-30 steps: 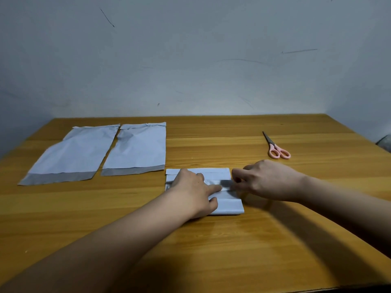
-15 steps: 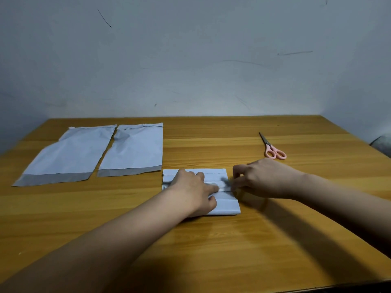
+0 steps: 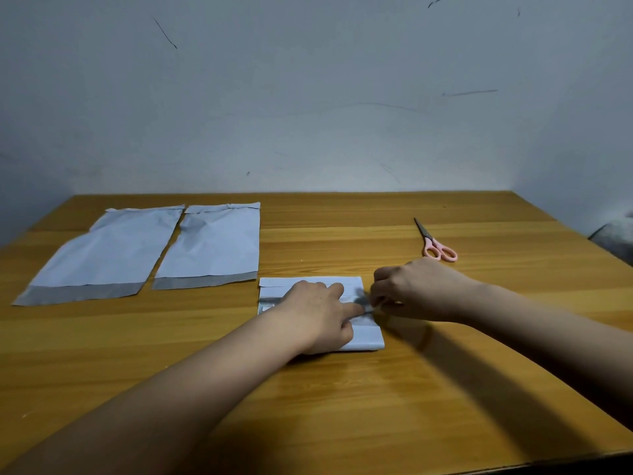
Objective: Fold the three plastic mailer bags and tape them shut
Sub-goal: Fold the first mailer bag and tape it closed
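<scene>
The wooden table [image 3: 445, 389] fills the lower view, its far edge against a scuffed grey wall [image 3: 308, 97] and its right edge running toward the near right corner; bare wood lies open in front of the arms and between the bags and the scissors. No writing or brand can be read on anything. Two flat mailer bags lie side by side at far left, long axes running away from the person, grey sealing strips nearest: the left bag [image 3: 102, 255] angled slightly, the right bag [image 3: 212, 248] just beside it. The folded mailer bag [image 3: 363, 337] sits near centre, long axis left to right. The left hand [image 3: 318, 317] presses on it, forefinger extended. The right hand [image 3: 418, 289] has curled fingers pinching at the bag's right edge; what they pinch is too small to tell. Pink-handled scissors [image 3: 435, 243] lie beyond, blades pointing away.
</scene>
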A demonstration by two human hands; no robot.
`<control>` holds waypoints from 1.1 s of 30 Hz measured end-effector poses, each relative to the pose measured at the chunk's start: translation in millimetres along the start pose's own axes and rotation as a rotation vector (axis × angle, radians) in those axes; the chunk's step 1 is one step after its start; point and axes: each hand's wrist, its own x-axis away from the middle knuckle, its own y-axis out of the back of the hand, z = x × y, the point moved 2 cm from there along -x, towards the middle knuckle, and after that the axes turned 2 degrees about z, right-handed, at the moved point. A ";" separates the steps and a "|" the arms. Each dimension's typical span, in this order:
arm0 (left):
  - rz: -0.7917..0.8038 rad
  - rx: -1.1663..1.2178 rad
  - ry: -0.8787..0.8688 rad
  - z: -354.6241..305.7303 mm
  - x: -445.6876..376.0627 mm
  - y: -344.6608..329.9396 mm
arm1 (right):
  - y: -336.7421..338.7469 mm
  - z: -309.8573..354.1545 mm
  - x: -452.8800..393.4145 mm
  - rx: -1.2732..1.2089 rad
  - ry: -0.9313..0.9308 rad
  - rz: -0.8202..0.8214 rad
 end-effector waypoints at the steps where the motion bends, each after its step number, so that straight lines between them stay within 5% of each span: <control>1: 0.002 -0.001 -0.006 -0.1 -1.2 0.0 | 0.7 -0.2 -0.3 -0.009 -0.012 -0.001; 33: 0.127 0.072 -0.070 8.4 -6.7 1.9 | 7.2 3.6 -17.4 -0.254 -0.192 0.029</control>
